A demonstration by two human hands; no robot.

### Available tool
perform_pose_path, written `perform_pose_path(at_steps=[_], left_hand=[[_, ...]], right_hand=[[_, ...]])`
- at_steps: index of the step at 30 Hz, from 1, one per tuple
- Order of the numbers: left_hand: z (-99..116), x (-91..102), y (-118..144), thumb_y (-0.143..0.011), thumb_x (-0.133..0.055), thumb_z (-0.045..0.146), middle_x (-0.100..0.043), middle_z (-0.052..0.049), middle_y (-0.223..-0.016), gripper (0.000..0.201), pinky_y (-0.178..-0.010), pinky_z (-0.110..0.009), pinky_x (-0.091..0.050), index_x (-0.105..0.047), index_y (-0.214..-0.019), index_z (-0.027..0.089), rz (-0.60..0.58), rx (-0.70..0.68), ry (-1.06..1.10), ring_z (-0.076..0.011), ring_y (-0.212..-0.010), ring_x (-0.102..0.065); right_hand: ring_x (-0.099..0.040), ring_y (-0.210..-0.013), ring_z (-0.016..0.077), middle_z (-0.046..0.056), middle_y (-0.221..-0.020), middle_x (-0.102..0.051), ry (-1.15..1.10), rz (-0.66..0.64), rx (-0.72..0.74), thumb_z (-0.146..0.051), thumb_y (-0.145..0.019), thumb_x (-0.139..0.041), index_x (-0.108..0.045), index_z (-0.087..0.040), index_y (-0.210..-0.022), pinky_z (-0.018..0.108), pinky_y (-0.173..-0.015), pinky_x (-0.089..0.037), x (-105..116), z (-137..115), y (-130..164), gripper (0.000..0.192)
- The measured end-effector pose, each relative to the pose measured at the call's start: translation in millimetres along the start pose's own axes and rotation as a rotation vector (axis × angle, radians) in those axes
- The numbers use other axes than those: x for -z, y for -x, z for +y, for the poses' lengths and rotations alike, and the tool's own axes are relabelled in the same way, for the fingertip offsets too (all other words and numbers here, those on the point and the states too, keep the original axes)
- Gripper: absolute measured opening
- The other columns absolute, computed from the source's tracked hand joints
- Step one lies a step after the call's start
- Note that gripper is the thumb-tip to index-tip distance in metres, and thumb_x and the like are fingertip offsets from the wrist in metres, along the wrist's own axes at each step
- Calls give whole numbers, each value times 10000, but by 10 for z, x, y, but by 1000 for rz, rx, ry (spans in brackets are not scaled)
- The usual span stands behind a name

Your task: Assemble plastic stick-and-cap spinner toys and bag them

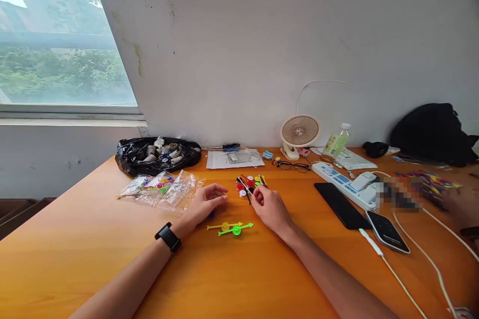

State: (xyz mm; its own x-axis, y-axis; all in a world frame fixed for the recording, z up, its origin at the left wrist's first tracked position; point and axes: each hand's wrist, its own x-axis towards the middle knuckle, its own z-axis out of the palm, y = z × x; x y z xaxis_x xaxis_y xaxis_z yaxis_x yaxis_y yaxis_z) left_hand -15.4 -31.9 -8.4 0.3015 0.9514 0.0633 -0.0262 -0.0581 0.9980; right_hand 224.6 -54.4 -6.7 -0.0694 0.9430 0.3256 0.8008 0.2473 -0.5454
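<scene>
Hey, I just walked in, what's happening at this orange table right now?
A person sits at the orange table working with small coloured plastic parts. Their right hand pinches a thin black stick at the edge of a pile of coloured discs and sticks. Their left hand, smartwatch on the wrist, rests on the table over something small and blue. A yellow piece and a green piece, each a disc on a stick, lie between the hands.

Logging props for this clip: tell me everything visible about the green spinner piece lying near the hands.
The green spinner piece looks like bright plastic: a small round disc with a thin arrow-tipped stick through it, pointing right. It lies flat on the orange table, just in front of a matching yellow piece. It sits between the two hands, and neither hand touches it.
</scene>
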Motion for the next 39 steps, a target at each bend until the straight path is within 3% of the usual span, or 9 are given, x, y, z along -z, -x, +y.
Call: perform_pose_path(at_steps=[3,6,9,15,23,27,33,39], left_hand=[[-89,-15,-8,-831,-778,436,-722,-39,-809,313,-746,-302,-524,-699,-986,176,-15,-69,-65,-188,-775,-672],[-127,-21,-3,-889,-718,435,-739,-56,-885,286,-764,-303,-522,-712,-1010,176,-16,-129,-210,-195,-815,-673],[-106,-33,20,-914,-690,442,-744,-55,-925,272,-746,-286,-503,-735,-996,187,-4,-182,-324,-198,-826,-662],[-74,-71,38,-936,-659,464,-704,-35,-832,301,-656,-259,-453,-724,-975,173,-37,-178,-340,-172,-733,-603],[-100,-59,6,-924,-661,475,-704,-42,-844,317,-650,-259,-459,-713,-943,163,11,-150,-317,-170,-731,-603],[-103,-61,10,-923,-664,472,-705,-44,-827,323,-653,-259,-461,-721,-951,156,11,-151,-306,-168,-726,-602],[-56,-77,22,-949,-640,481,-680,-25,-786,341,-603,-238,-410,-720,-914,152,-50,-176,-329,-139,-672,-549],[-47,-70,33,-949,-661,492,-760,-57,-982,347,-637,-245,-443,-755,-1074,182,-139,-188,-384,-157,-742,-615]], right_hand=[[-641,-679,187,36,-792,-707,-99,29,53,-202,-972,-511,-658,-193,-1012,272,-645,-445,4,34,-27,152],[-682,-885,215,80,-1009,-734,-150,53,149,-150,-996,-446,-662,-198,-1197,311,-801,-500,24,43,-37,299],[-664,-1012,212,82,-1121,-701,-167,29,248,-96,-1007,-387,-685,-224,-1184,327,-907,-498,35,31,-23,369],[-636,-918,204,55,-990,-668,-134,25,328,-73,-998,-423,-701,-219,-960,323,-845,-500,-54,13,-12,317],[-614,-1207,266,94,-1290,-655,-76,-40,456,-84,-995,-489,-623,-249,-1326,441,-1047,-478,-167,-1,-31,394],[-625,-1158,255,88,-1244,-661,-104,-76,456,-68,-991,-497,-646,-245,-1267,411,-1017,-489,-169,-17,-9,360],[-648,-1009,209,57,-1089,-661,-316,-49,387,-55,-945,-562,-676,-227,-1087,339,-923,-509,-182,-42,-6,251],[-646,-919,188,34,-1015,-642,-391,8,395,-46,-904,-606,-675,-226,-1061,331,-910,-512,-152,-125,19,248]])
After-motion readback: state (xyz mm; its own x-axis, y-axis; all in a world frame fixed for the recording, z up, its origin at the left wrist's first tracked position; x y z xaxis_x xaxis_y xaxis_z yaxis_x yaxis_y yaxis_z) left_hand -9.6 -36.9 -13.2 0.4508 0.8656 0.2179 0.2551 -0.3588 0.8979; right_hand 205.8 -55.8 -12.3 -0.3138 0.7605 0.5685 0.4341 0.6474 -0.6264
